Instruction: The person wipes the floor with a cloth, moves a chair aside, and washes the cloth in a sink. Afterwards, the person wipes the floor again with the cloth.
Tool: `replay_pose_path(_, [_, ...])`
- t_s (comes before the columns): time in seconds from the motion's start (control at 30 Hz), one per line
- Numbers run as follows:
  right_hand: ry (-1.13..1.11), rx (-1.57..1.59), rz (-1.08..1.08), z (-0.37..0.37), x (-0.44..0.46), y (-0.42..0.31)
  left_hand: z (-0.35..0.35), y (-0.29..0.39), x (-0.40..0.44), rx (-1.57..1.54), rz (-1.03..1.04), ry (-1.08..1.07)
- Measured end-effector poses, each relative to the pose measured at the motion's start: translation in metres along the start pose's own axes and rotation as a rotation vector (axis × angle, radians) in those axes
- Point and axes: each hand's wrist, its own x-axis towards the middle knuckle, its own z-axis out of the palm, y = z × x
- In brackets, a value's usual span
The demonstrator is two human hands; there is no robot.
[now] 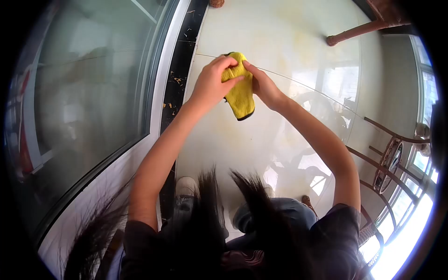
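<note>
Dark hair [212, 210] hangs in the foreground, and beyond it the left hand [213, 80] and the right hand [265, 88] both grip a dark-edged yellow cloth [241, 99], held up over the pale floor [233, 149]. The cloth looks already gathered into a narrow bundle, though whether the folding is finished cannot be told; it is apart from the glass panel [102, 88] to the left.
</note>
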Motion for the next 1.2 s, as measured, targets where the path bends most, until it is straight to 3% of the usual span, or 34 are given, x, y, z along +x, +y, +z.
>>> replay_pose_path(0.03, [-0.069, -0.232, 0.111, -0.01, -0.011, 0.001, 0.003, 0.003, -0.008, 0.001, 0.005, 0.002])
replay_pose_path(0.1, [0.001, -0.3, -0.008, -0.021, -0.037, 0.013, 0.007, 0.01, -0.029, -0.158, -0.022, -0.259])
replay_pose_path(0.13, [0.047, -0.522, -0.251, -0.025, -0.05, 0.018, 0.006, 0.014, -0.038, -0.153, -0.03, -0.255])
replay_pose_path(0.2, [0.019, -0.89, -0.449, -0.023, -0.076, 0.023, 0.002, 0.025, -0.046, -0.305, -0.06, -0.528])
replay_pose_path(0.23, [-0.058, -1.043, -0.397, -0.015, -0.091, 0.018, -0.002, 0.028, -0.046, -0.3, -0.065, -0.522])
replay_pose_path(0.3, [0.011, -1.179, -0.486, -0.006, -0.1, 0.033, -0.016, 0.035, -0.045, -0.288, -0.041, -0.69])
replay_pose_path(0.37, [-0.014, -0.928, -0.104, -0.002, -0.101, 0.032, -0.029, 0.034, -0.038, -0.309, -0.054, -0.737])
replay_pose_path(0.43, [-0.004, -0.665, 0.05, 0.008, -0.084, 0.021, -0.04, 0.02, -0.027, -0.118, -0.121, -0.657])
replay_pose_path(0.47, [0.128, -0.849, -0.137, 0.005, -0.07, 0.037, -0.045, 0.008, -0.022, -0.016, -0.132, -0.59])
replay_pose_path(0.5, [0.173, -0.765, -0.235, 0.004, -0.056, 0.046, -0.039, -0.011, -0.023, -0.017, -0.134, -0.596])
replay_pose_path(0.57, [0.524, -1.304, -0.516, 0.009, -0.03, 0.081, -0.015, -0.068, -0.035, 0.453, 0.071, 0.025])
replay_pose_path(0.67, [0.054, -1.551, -0.546, 0.023, 0.002, 0.109, 0.029, -0.112, -0.076, 0.618, 0.106, -0.138])
replay_pose_path(0.73, [0.027, -1.547, -0.642, 0.024, 0.033, 0.132, 0.036, -0.129, -0.086, 0.718, 0.17, -0.189])
replay_pose_path(0.83, [0.015, -1.61, -0.657, 0.027, 0.062, 0.133, 0.036, -0.138, -0.084, 0.721, 0.083, -0.132])
replay_pose_path(0.9, [-0.025, -1.597, -0.687, 0.021, 0.078, 0.123, 0.041, -0.143, -0.075, 0.741, 0.031, 0.013])
replay_pose_path(1.1, [-0.201, -1.699, -0.731, 0.004, 0.129, 0.092, 0.048, -0.164, -0.038, 0.698, -0.088, 0.139])
replay_pose_path(1.2, [-0.142, -1.688, -0.72, -0.004, 0.141, 0.084, 0.049, -0.17, -0.018, 0.709, -0.075, 0.194])
